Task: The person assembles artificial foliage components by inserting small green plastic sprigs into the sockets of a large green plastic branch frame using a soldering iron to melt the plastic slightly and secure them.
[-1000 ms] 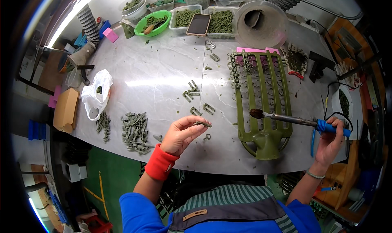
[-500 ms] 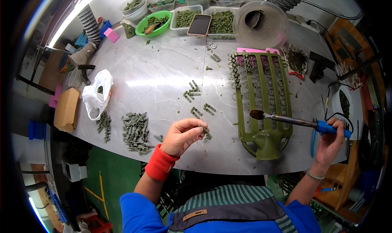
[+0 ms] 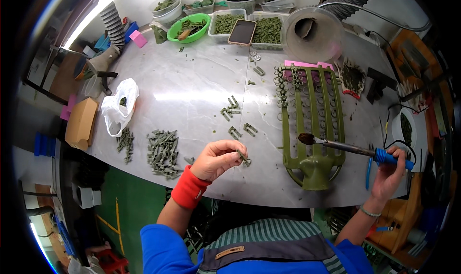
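Note:
Above the table's near edge, my left hand [image 3: 220, 159] pinches a small green plastic part [image 3: 244, 156] between thumb and fingertips. My right hand [image 3: 388, 177] is closed round the blue handle of a soldering iron [image 3: 349, 148]. Its broad, darkened tip points left, over the lower part of an olive-green slotted plastic frame [image 3: 314, 170]. Small green pieces cluster at that frame's upper left, and rows of rings show between its bars. Several loose U-shaped green parts [image 3: 249, 129] lie just beyond my left hand. To its left is a heap of grey-green pieces [image 3: 163, 154].
A white plastic bag [image 3: 119, 105] and cardboard box [image 3: 81, 124] occupy the left side. Along the back stand a green basket [image 3: 174, 34], tubs of green parts [image 3: 267, 30], a phone [image 3: 241, 32] and a wide duct hood [image 3: 314, 36]. A black stand [image 3: 382, 81] and a cable are at right.
The whole view has shifted a little, so the table's contents sit slightly farther right. Both hands keep their grips, and the iron's tip still hangs over the frame.

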`<state>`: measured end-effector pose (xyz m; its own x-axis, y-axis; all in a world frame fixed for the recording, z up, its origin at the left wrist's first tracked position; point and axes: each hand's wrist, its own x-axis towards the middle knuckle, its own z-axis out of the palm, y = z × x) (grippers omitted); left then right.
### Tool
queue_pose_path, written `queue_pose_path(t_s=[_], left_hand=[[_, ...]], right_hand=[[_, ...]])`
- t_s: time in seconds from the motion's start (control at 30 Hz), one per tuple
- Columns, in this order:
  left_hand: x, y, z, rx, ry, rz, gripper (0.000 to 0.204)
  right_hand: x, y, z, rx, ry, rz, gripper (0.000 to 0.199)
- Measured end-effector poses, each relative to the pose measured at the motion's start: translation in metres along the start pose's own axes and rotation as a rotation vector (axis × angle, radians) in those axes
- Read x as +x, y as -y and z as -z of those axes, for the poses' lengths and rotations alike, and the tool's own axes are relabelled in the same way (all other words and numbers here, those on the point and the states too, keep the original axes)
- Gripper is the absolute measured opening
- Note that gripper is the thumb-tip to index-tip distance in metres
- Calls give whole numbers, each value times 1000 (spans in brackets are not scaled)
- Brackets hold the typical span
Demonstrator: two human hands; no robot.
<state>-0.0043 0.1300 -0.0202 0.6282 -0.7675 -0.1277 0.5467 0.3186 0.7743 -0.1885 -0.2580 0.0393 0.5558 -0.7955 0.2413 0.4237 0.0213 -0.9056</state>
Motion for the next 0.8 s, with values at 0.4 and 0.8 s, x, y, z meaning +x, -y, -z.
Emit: queue_pose_path(t_s=[0.4,0.8], left_hand=[[9,-24,-7,78,62,-56,15],[21,-64,-29,264,-53,-303,40]], right_hand=[[-2,4,-1,-2,-13,19,18],[-5,7,-5,-9,-39,31,20]])
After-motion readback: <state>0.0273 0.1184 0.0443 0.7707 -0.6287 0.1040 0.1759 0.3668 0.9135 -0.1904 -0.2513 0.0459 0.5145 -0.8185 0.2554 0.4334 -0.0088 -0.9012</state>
